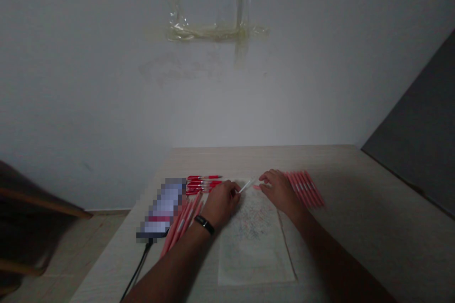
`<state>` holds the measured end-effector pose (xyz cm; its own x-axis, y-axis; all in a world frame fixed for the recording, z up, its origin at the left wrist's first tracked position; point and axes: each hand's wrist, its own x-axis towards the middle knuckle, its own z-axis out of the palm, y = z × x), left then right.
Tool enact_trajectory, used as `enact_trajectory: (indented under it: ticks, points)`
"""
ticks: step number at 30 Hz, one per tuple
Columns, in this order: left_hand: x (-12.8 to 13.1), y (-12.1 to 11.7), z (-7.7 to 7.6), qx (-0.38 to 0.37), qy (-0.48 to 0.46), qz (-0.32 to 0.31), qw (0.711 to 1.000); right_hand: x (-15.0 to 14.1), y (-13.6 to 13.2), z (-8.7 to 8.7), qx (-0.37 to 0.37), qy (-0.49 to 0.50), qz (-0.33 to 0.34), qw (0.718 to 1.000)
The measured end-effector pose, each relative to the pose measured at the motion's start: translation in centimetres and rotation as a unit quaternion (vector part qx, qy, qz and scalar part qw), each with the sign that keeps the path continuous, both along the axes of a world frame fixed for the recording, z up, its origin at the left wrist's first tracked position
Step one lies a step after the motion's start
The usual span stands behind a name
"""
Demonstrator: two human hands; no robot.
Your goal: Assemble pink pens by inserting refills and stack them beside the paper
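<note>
My left hand (223, 202) is closed, its thumb and fingertips pinching a thin whitish pen tube (248, 184) that slants up to the right over the paper. Just beyond the tube's far end, my right hand (279, 190) has its fingers bent, with a gap between thumb and forefinger. A small pink piece (256, 187), perhaps a pen cap, shows at the right thumb tip; whether it touches the thumb is unclear. Beneath both hands lies a sheet of paper (254, 265) covered with dark and reddish scribbles in its upper part.
Several red pens (204, 183) lie behind my left hand. Several pink pen barrels (183, 222) rest beside my left forearm, and a row of pink pens (305, 189) is at right. A blurred phone (161, 210) with a black cable (137, 270) sits left on the table (355, 236).
</note>
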<state>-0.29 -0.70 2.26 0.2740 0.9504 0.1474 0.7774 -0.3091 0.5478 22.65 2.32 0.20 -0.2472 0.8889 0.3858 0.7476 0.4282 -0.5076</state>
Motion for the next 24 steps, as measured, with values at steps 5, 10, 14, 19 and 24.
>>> enact_trajectory:
  ticks: [5,10,14,19,24]
  points:
    - [-0.04,0.10,-0.08,-0.006,0.012,-0.003,1.000,-0.47,-0.39,0.83,0.015,0.053,0.037,0.998]
    - [-0.10,0.14,-0.22,0.010,0.014,-0.006,1.000,-0.55,-0.54,1.01,0.018,0.073,0.078,0.994]
    - [-0.21,0.22,-0.40,0.020,0.013,-0.004,1.000,-0.41,-0.52,1.06,0.016,0.069,0.089,0.993]
    - [-0.33,0.35,-0.62,0.041,-0.011,-0.013,0.999,-0.26,-0.26,0.80,0.021,0.058,0.090,0.994]
    - [-0.34,0.47,-0.61,0.048,-0.014,-0.010,0.999,-0.17,-0.14,0.65,0.024,0.055,0.093,0.994]
